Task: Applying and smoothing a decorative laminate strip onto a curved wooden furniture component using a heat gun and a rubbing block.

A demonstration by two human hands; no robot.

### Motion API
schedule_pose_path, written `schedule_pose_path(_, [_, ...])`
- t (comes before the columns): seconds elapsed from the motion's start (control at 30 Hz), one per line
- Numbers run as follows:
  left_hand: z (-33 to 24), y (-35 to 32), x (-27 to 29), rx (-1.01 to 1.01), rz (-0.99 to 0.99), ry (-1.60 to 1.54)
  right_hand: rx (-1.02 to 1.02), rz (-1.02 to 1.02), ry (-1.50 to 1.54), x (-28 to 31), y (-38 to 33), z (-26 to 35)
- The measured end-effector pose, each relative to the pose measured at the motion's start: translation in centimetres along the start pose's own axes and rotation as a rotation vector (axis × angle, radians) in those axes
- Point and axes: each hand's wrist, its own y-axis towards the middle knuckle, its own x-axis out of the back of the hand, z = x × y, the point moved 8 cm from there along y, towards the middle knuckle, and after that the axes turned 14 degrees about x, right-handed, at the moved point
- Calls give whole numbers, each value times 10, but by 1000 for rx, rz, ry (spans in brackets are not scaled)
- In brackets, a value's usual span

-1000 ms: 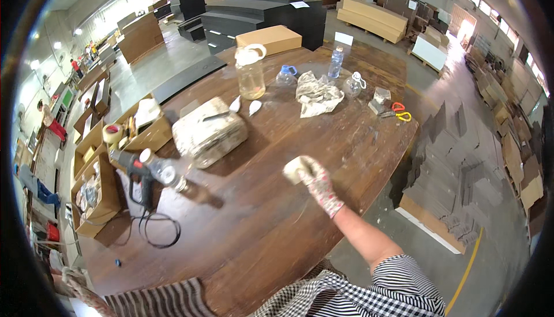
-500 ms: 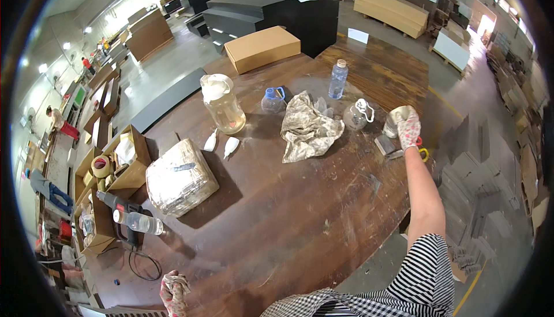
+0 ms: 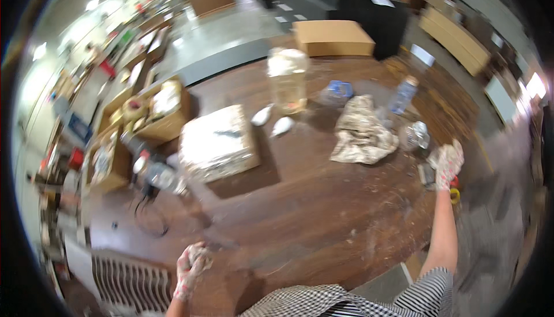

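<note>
My right hand (image 3: 448, 164), in a patterned glove with cream fingers, reaches to the table's right edge. It is beside a small grey block (image 3: 426, 176) and a yellow ring-shaped handle or roll (image 3: 455, 196); blur hides how its fingers are set. My left hand (image 3: 192, 265), gloved alike, hovers closed above the near left of the table, and what it grips, if anything, cannot be made out. Left of my right hand sit a round clear jar (image 3: 414, 136), a crumpled stained cloth (image 3: 362, 132) and a clear bottle with a cork-coloured cap (image 3: 403, 95).
On the wooden table (image 3: 311, 201) stand a jug of yellowish liquid (image 3: 288, 83), a blue-capped bottle (image 3: 337, 93), two white squeeze bottles (image 3: 282, 126) and a plastic-wrapped package (image 3: 216, 144). A drill (image 3: 138, 147), a lying bottle (image 3: 158, 175) and open cartons (image 3: 167, 109) line the left. A cardboard box (image 3: 334, 39) is at the back.
The view has swung left, so the table's things appear farther right. My left hand has come higher into view, still closed. My right hand stays by the right edge, with a finger now pointing up.
</note>
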Motion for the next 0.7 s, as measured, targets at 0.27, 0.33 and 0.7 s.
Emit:
schedule_pose_path(0.27, [-14, -45, 47, -246, 60, 104, 289, 394, 749, -67, -97, 313])
schedule_pose_path(0.33, [-31, -70, 81, -295, -39, 77, 338, 528, 938, -76, -128, 387])
schedule_pose_path(0.7, [-59, -186, 412, -577, -634, -43, 94, 1008, 1479, -74, -290, 725])
